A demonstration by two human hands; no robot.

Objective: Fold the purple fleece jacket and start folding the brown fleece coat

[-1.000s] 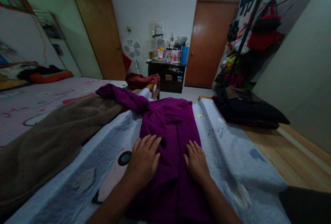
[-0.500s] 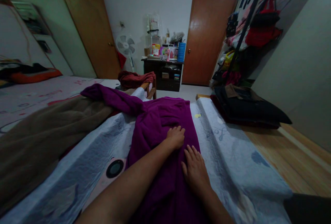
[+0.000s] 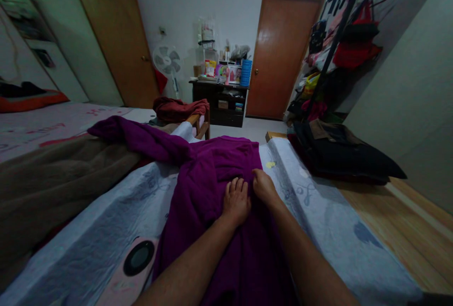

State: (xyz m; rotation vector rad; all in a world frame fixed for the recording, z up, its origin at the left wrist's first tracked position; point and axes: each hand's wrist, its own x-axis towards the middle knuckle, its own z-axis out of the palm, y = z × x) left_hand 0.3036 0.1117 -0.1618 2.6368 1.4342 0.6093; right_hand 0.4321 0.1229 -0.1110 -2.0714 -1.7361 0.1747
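A purple long-sleeved top (image 3: 198, 193) lies lengthwise before me on a pale patterned cover, one sleeve stretched out to the left over a brown blanket. My left hand (image 3: 237, 202) rests flat on the middle of the top, fingers extended and pointing away from me. Just right of it, my right hand (image 3: 264, 187) is closed at the top's right edge, its fingers curled and apparently pinching the purple fabric. The fingertips of the right hand are partly hidden. Wrinkles run through the cloth around both hands.
Left of the top lie a pink phone-like object (image 3: 129, 268) with a dark round part and the brown blanket (image 3: 71, 178). Folded dark clothes (image 3: 343, 155) are stacked at right on a wooden surface. Reddish cloth (image 3: 180, 108) hangs over a wooden frame ahead.
My right hand has moved forward from lying spread on the top to closing at its right edge. My left hand stays flat on the fabric, slightly nearer to me. The view has shifted a little.
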